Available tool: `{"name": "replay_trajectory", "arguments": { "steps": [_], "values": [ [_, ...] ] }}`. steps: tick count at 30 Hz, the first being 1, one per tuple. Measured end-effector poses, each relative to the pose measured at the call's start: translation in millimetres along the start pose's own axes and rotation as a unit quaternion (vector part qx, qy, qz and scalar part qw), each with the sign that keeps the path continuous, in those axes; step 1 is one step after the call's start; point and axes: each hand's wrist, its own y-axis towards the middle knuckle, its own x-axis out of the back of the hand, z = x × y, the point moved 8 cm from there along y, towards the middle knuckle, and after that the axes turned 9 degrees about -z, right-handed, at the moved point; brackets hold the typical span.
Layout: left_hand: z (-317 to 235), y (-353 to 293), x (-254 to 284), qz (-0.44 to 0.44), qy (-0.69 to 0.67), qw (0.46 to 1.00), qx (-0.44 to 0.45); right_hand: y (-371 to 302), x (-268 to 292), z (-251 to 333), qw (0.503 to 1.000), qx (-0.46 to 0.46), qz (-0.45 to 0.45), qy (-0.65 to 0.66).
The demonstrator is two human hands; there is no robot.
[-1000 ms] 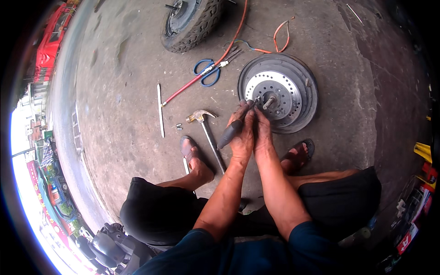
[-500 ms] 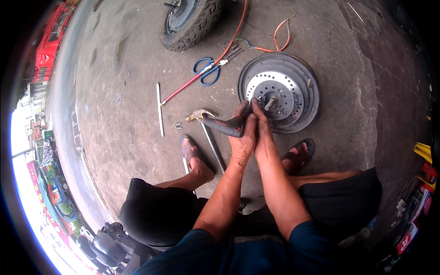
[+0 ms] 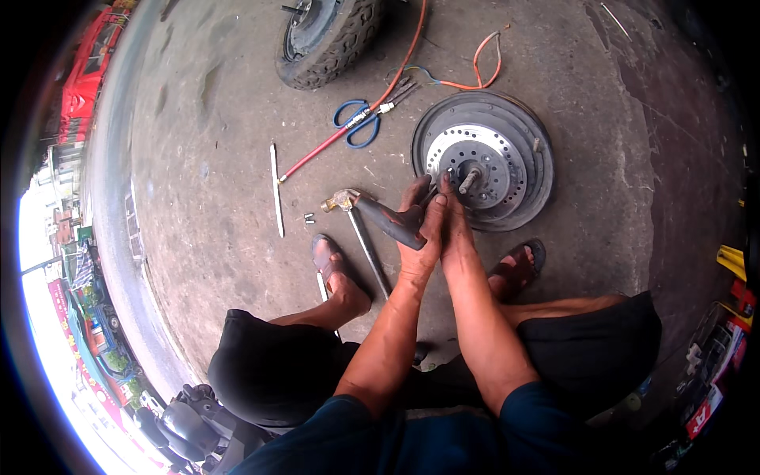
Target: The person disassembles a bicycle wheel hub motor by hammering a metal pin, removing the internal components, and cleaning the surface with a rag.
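A wheel rim (image 3: 538, 186) without a tyre lies flat on the ground ahead of me, with a silver, holed brake disc (image 3: 438, 146) on it and an axle (image 3: 469, 180) standing up from its hub. At the disc's near edge, my left hand (image 3: 421, 229) is closed around the neck of a T-handle driver (image 3: 393, 222) with a black and dark red grip. Pressed against it, my right hand (image 3: 454, 222) has its fingers closed at the driver's shaft. The driver's tip is hidden by the fingers; a small bolt head (image 3: 450, 170) shows just beyond them.
A hammer (image 3: 345, 199) lies left of my hands, beside small metal pieces (image 3: 309, 218). Further off are a white rod (image 3: 276, 190), blue-handled scissors (image 3: 366, 131), a red air hose (image 3: 317, 154), orange cable (image 3: 483, 79) and a knobbly tyred wheel (image 3: 332, 47). My sandalled feet flank the work.
The driver's handle has turned slightly, its near end swinging toward me. Both hands stay together at the disc's edge, and the rim has shifted very little.
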Motion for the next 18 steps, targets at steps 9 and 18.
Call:
{"name": "replay_trajectory", "arguments": {
  "steps": [9,18],
  "values": [
    [4.7,0.7,-5.2,0.002,-0.093,0.994,0.053,-0.6,-19.2,1.2,0.980,-0.006,0.197,0.018],
    [6.4,7.0,11.7,-0.053,0.017,0.997,0.046,7.7,-14.2,-11.5,0.994,-0.055,0.082,0.036]
  ]
}}
